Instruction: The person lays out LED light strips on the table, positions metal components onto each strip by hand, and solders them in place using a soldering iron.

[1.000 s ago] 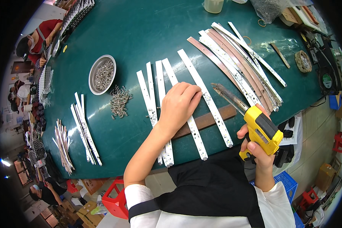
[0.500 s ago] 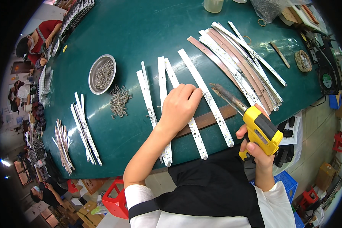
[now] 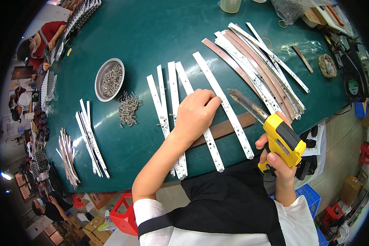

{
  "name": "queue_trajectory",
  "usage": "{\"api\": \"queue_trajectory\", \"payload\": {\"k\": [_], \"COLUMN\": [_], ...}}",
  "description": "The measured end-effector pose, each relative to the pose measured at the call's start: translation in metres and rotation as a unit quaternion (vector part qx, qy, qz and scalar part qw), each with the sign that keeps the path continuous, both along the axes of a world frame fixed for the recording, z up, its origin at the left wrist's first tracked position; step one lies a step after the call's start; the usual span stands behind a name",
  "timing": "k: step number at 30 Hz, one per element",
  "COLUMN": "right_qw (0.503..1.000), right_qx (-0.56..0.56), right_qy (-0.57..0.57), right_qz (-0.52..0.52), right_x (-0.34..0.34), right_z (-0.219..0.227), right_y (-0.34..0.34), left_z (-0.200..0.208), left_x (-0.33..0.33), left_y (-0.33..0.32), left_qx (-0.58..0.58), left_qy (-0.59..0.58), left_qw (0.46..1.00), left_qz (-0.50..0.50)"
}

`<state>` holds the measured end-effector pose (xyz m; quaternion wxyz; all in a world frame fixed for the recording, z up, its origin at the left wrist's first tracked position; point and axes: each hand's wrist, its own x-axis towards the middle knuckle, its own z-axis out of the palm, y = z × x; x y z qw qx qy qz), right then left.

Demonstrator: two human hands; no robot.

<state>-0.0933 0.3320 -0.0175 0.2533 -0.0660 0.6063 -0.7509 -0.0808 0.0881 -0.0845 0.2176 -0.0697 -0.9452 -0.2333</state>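
Observation:
My right hand (image 3: 282, 167) is wrapped round the grip of a yellow and black soldering gun (image 3: 283, 141). Its dark metal tip points up and left, just beside a white circuit-board strip (image 3: 233, 119) with small LEDs. My left hand (image 3: 194, 112) has its fingers bent together by that strip's left edge; whatever they may pinch is hidden. Under this hand runs another white strip (image 3: 212, 149), and more strips (image 3: 158, 100) lie to its left. The strips rest across a brown bar (image 3: 246, 120) on the green table.
A metal bowl (image 3: 99, 84) of small parts stands left, with a loose pile of them (image 3: 129, 108) beside it. More strips lie in bundles at the left (image 3: 92, 139) and far right (image 3: 254, 69). A small woven ring-shaped holder (image 3: 327, 65) sits at the right edge.
At the left, the upper ends of two strips now stand wider apart. My left hand has shifted very slightly, and the soldering gun has barely moved.

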Motion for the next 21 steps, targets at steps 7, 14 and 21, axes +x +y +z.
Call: {"api": "queue_trajectory", "payload": {"k": [7, 14, 21], "right_qw": [1.0, 0.999, 0.998], "right_qx": [-0.023, 0.004, -0.001], "right_qy": [0.008, 0.017, 0.001], "right_qz": [0.017, 0.039, 0.057], "right_x": [-0.0026, -0.0005, -0.0032], "right_z": [-0.0021, -0.0012, 0.0001], "right_y": [0.0012, 0.0007, -0.0053], "left_z": [0.0004, 0.0047, 0.0034], "left_x": [-0.0014, 0.0033, 0.0033], "left_y": [0.0001, -0.0023, -0.0035], "left_qx": [0.052, 0.104, 0.094], "left_qy": [0.007, -0.001, -0.016], "left_qw": [0.999, 0.994, 0.995], "left_qz": [0.008, 0.027, 0.031]}}
